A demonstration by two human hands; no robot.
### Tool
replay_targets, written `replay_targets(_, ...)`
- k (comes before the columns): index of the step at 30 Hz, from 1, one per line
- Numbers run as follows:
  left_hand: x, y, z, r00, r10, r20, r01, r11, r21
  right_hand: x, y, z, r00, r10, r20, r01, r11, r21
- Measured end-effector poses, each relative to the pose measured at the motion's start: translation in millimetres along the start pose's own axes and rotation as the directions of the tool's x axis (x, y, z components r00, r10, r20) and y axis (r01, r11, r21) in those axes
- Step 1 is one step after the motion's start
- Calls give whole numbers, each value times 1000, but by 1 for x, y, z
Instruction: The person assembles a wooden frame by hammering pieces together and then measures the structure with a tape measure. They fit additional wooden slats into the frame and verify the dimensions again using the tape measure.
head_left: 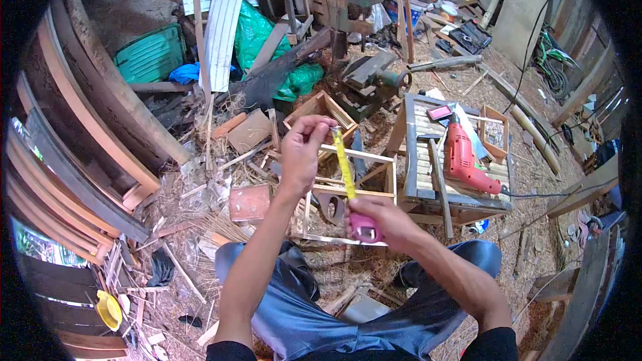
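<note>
- tape measure (364, 228) is up in the air in front of me, above my knees, pink case low and the yellow blade (344, 164) pulled out and running up and away from it.
- right hand (394, 222) is wrapped round the case, fingers curled shut on it. can't tell if my thumb is on the lock, it's hidden.
- left hand (302, 154) has the tip of the blade pinched between thumb and fingertips, other fingers folded in loosely.
- the blade hangs over the light wooden frame (374, 157) on the ground but isn't touching it, so i'd say this is the pull-out stage and nothing is being measured yet.
- next move, my guess: bring the blade down flat along one rail of the frame, tip tight at one end, no sag or twist, case end where i can read it.
- red drill (463, 159) is parked on the slatted stand (420, 160) to my right, well apart from both hands.
</note>
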State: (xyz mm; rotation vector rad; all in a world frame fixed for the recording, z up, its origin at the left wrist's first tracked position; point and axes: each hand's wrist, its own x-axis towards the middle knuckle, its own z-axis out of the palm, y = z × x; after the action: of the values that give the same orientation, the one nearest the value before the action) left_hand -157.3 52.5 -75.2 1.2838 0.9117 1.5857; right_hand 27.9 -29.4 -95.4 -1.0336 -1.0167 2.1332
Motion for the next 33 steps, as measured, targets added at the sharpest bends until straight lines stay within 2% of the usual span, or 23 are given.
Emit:
replay_targets(2, 1, 9, 8, 999, 6, 38, -9, 997, 81, -11, -28, -7, 971, -17, -238, -56, 953, -298)
replay_targets(4, 8, 1, 14, 988, -153, 26, 135, 929, 345, -3, -33, -43, 932, -216, -291, 52, 874, -482)
replay_targets(5, 14, -15, 14, 977, 47, 208, -183, 687, 703, -6, -38, -53, 833, -419, -361, 44, 701, -712)
replay_targets(6, 22, -42, 15, 953, -59, 297, -199, 618, 760, -12, -48, -52, 709, -612, -351, -26, 475, -880)
replay_targets(7, 28, -59, 18, 902, -124, 413, -312, 471, 825, -14, -53, -56, 653, -674, -346, -119, 360, -925)
replay_targets(8, 33, -73, 22, 838, -207, 506, -433, 314, 845, -16, -51, -63, 644, -681, -350, -118, 363, -924)
replay_targets(10, 29, -100, 24, 738, -334, 587, -508, 297, 808, -16, -49, -82, 672, -670, -315, -121, 321, -939)
replay_targets(11, 30, -115, 17, 667, -330, 668, -593, 309, 744, -17, -52, -87, 707, -614, -351, -172, 331, -928)
replay_targets(14, 28, -94, 9, 620, -403, 673, -613, 286, 736, -26, -61, -91, 648, -668, -366, -125, 380, -917)
replay_targets(15, 24, -91, 0, 625, -289, 725, -655, 311, 688, -34, -69, -88, 656, -634, -410, -133, 438, -889)
replay_targets(16, 21, -76, -6, 629, -303, 716, -652, 296, 698, -36, -72, -90, 654, -618, -436, -129, 477, -869)
replay_targets(18, 16, -40, -16, 667, -324, 671, -586, 328, 741, -39, -72, -96, 634, -668, -390, -103, 426, -899)
replay_targets(19, 6, -18, -22, 743, -166, 649, -567, 360, 741, -43, -75, -92, 637, -668, -383, -99, 422, -901)
replay_targets(20, 0, -1, -29, 788, -145, 599, -500, 417, 759, -43, -76, -91, 642, -671, -372, -87, 418, -904)
replay_targets(22, -12, 9, -41, 912, -69, 405, -322, 491, 809, -44, -77, -89, 704, -595, -388, -75, 482, -873)
replay_targets(23, -22, 12, -46, 913, -66, 403, -321, 494, 808, -37, -72, -94, 694, -610, -382, -44, 494, -869)
replay_targets(24, -33, 23, -45, 953, -52, 297, -229, 517, 825, -38, -72, -93, 693, -614, -378, -48, 484, -874)
replay_targets(25, -40, 29, -45, 982, -40, 184, -133, 543, 829, -39, -74, -90, 704, -579, -411, -14, 568, -823)
replay_targets(26, -47, 25, -52, 985, -33, 167, -121, 552, 825, -38, -74, -87, 722, -538, -436, 16, 643, -766)
replay_targets(28, -57, 10, -73, 995, 65, 80, -101, 468, 878, -38, -74, -85, 738, -541, -404, 31, 625, -780)
replay_targets(29, -60, 1, -80, 993, 101, 55, -98, 489, 867, -40, -74, -81, 786, -445, -430, -6, 689, -724)
replay_targets(31, -68, 8, -78, 999, 50, 9, -33, 502, 864, -38, -73, -84, 859, -302, -413, -24, 782, -622)
replay_targets(33, -75, 10, -76, 999, -29, -45, 54, 492, 869, -33, -70, -88, 865, -300, -401, -6, 794, -608)
